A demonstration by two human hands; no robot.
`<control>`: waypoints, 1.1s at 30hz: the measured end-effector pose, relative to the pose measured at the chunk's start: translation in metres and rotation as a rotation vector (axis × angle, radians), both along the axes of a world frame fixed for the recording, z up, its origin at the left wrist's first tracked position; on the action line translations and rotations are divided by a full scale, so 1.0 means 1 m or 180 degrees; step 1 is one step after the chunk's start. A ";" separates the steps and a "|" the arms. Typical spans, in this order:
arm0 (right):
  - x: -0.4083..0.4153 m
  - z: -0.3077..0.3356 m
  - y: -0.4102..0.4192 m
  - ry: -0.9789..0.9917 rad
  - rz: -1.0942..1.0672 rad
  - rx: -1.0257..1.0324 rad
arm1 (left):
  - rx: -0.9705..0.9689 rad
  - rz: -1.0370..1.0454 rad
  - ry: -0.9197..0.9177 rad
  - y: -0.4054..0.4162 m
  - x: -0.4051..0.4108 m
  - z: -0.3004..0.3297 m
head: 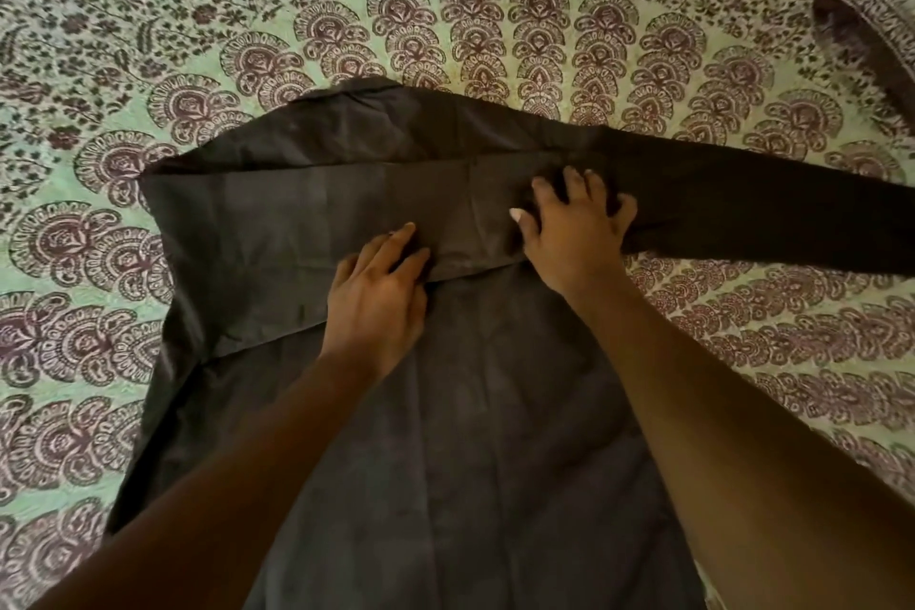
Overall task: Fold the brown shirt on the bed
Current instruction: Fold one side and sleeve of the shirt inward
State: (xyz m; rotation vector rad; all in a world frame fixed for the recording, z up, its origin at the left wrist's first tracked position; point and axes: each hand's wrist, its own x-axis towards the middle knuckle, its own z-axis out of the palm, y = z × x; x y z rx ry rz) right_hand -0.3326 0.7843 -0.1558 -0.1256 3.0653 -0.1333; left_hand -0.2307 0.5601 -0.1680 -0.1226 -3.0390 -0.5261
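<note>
Both hands are down on the brown shirt (445,411) now; the left hand (379,297) lies flat with its fingers fairly straight, pressing the near edge of a folded-over panel against the body of the cloth; the right hand (577,233) is spread wide, fingertips digging in slightly where the long sleeve (767,213) meets the shoulder, pressing rather than gripping, nothing pinched that I can see. That shirt lies spread across the patterned bedspread (495,40), its hem end running toward the person and out of view at the bottom, one sleeve stretched away to the right, the left side already turned inward in a broad band; a bolster or pillow (871,30) in matching print sits off at the far right corner. Judging by the layout, this is the smoothing and setting of the first side fold; to do it well, keep the left palm anchoring the edge so the panel stays square, sweep outward to chase the creases near the middle, then bring that right sleeve across in line with the band, not at a slant, or the final stack will come out lopsided.
</note>
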 end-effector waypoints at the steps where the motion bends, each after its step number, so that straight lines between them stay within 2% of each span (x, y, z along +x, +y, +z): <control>1: 0.004 0.003 -0.007 0.0105 0.0118 0.0029 | -0.0061 0.0056 0.0001 -0.001 0.002 0.001; 3: 0.017 0.009 -0.023 0.0241 0.0421 -0.0036 | -0.0215 0.0223 -0.0045 -0.005 0.009 0.007; 5: 0.030 0.011 -0.036 0.0011 0.0656 -0.0105 | -0.0238 0.0365 -0.0297 -0.012 0.016 0.008; 7: 0.035 0.009 -0.043 -0.0299 0.0588 -0.0125 | -0.0102 0.0328 -0.0606 -0.019 0.019 0.007; 9: 0.038 0.012 -0.056 -0.0338 0.0314 -0.0189 | 0.0020 0.0208 -0.0730 -0.028 0.021 0.008; 12: 0.048 0.019 -0.093 -0.0324 0.0142 -0.0230 | -0.0018 0.0407 -0.0644 -0.039 0.033 0.013; 20: 0.100 0.025 -0.181 -0.0629 0.0735 -0.0316 | -0.0364 0.1190 -0.0315 -0.078 0.122 0.023; 27: 0.163 0.030 -0.213 -0.0542 0.1076 -0.0179 | -0.0056 0.1924 -0.0460 -0.107 0.215 0.024; 30: 0.197 0.032 -0.224 -0.0611 0.1418 -0.0054 | 0.0115 0.1828 -0.0385 -0.117 0.255 0.025; 33: 0.234 0.035 -0.233 -0.0661 0.1338 -0.0284 | 0.0529 0.1909 -0.0659 -0.126 0.289 0.033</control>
